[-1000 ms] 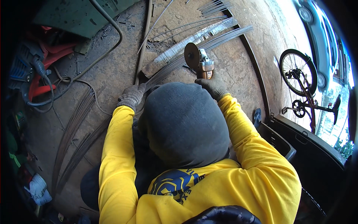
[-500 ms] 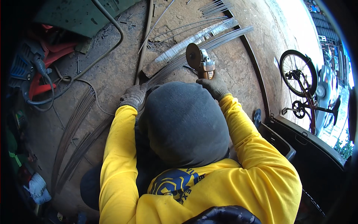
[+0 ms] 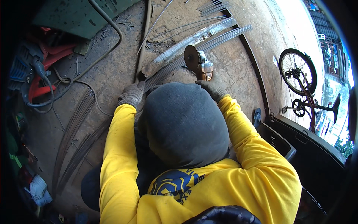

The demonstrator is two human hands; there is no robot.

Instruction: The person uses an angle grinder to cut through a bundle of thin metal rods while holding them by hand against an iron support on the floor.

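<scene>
My right hand (image 3: 213, 87), in a grey-brown knit glove, is closed around the body of an angle grinder (image 3: 204, 71). Its dark cutting disc (image 3: 191, 58) stands upright just over a bundle of thin metal rods (image 3: 220, 41). On the other side my left hand (image 3: 131, 94), gloved in grey, is closed at the near end of that bundle; its fingertips are partly hidden. A flat, pale metal strip (image 3: 194, 39) lies alongside the rods, with a dark angled piece at its near end. My hooded head covers the area between my forearms.
More thin rods (image 3: 74, 123) lie at left on the floor. A cable (image 3: 108, 48) loops toward a blue and red machine (image 3: 28, 67). A long metal bar (image 3: 255, 67) crosses at right. A bicycle (image 3: 304, 86) stands outside, beyond a dark box-like edge (image 3: 305, 138).
The angle grinder has shifted slightly left and down with my right hand. My left hand stays nearly in place. A pale car behind the bicycle has gone from view.
</scene>
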